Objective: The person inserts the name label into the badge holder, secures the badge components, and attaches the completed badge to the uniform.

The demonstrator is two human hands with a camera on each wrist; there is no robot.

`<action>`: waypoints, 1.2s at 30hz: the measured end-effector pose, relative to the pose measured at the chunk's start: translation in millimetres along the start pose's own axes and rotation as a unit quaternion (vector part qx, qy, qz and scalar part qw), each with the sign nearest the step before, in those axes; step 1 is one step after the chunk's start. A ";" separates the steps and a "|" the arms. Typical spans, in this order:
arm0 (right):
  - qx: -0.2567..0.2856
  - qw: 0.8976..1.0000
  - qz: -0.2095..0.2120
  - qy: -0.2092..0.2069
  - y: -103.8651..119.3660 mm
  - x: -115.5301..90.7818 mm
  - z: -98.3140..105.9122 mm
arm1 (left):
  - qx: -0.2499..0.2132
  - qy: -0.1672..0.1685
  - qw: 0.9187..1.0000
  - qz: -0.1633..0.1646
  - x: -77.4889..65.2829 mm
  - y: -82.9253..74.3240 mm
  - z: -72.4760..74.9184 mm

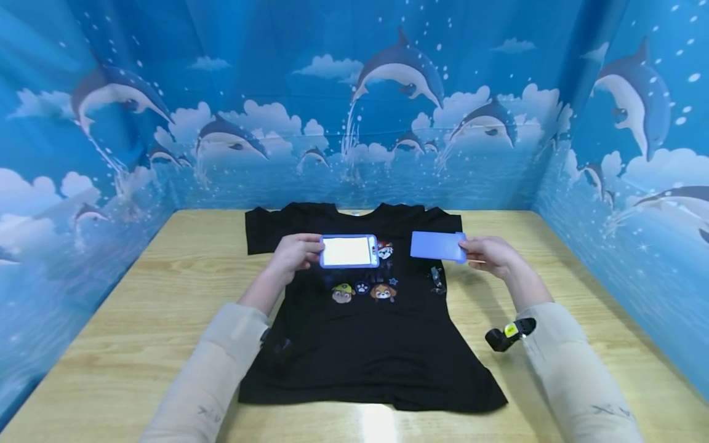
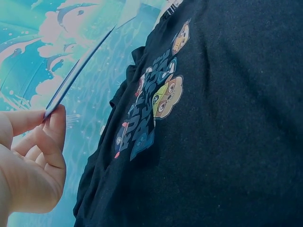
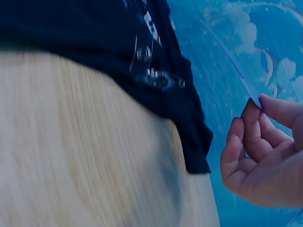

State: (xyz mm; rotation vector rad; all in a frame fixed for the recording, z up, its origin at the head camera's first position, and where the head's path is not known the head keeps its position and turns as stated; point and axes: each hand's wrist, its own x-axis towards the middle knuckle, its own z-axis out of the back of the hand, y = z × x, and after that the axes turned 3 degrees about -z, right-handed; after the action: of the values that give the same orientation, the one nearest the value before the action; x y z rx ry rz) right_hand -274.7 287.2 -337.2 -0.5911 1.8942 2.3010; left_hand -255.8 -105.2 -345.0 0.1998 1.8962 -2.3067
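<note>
My left hand (image 1: 299, 253) pinches the left end of a blue-framed card holder (image 1: 346, 252) with a bright white middle, held above a black T-shirt (image 1: 365, 344). In the left wrist view the holder (image 2: 78, 75) appears nearly edge-on between thumb and fingers. My right hand (image 1: 492, 253) pinches the right end of a flat, plain blue rectangular piece (image 1: 434, 245) over the shirt's right side. That thin blue piece (image 3: 236, 64) is also almost edge-on in the right wrist view. The two items are apart.
The shirt lies spread on a light wooden table (image 1: 166, 295), with cartoon dog faces (image 1: 362, 292) on its front and a small grey detail (image 1: 437, 280) at its right side. A blue dolphin-print curtain (image 1: 310, 123) encloses the back and sides. A black wrist camera (image 1: 506, 335) sits by the right cuff.
</note>
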 end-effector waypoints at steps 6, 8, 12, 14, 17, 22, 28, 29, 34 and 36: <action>0.027 0.999 0.010 0.029 7.1 -4.5 -15.7 | -0.004 0.004 1.000 -0.004 0.1 -0.2 0.0; 0.027 0.999 0.009 0.029 9.3 -5.5 -21.1 | -0.006 0.005 1.000 -0.005 0.6 -0.1 -0.4; 0.026 0.999 0.008 0.020 12.6 -6.8 -32.1 | -0.006 0.006 1.000 -0.004 1.2 0.6 -1.3; 0.029 0.999 0.009 0.019 13.5 -6.8 -37.6 | -0.005 0.005 1.000 -0.001 1.3 1.0 -1.7; 0.039 0.999 0.012 0.026 15.0 -6.6 -45.7 | -0.005 0.006 1.000 0.002 1.3 1.2 -2.1; 0.047 0.998 0.020 0.042 18.0 -5.9 -56.9 | -0.007 0.007 1.000 0.004 1.6 1.2 -2.6; 0.050 0.997 0.017 0.060 18.6 -4.9 -66.7 | -0.003 0.009 1.000 0.005 1.6 1.4 -3.0; 0.051 0.997 0.017 0.064 18.5 -4.7 -68.0 | -0.003 0.008 1.000 0.005 1.5 1.5 -2.9; 0.057 0.996 0.021 0.072 18.1 -3.4 -72.3 | -0.007 0.004 1.000 0.006 2.3 3.2 -1.8; 0.059 0.995 0.020 0.073 18.5 -3.0 -73.1 | -0.010 0.004 1.000 0.006 2.5 3.9 -1.0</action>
State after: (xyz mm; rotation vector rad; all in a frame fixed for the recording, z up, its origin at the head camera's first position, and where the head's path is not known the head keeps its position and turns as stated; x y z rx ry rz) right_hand -261.1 213.4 -329.9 -0.7298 2.1093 2.2045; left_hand -257.5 -105.0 -349.5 0.2169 1.9160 -2.2820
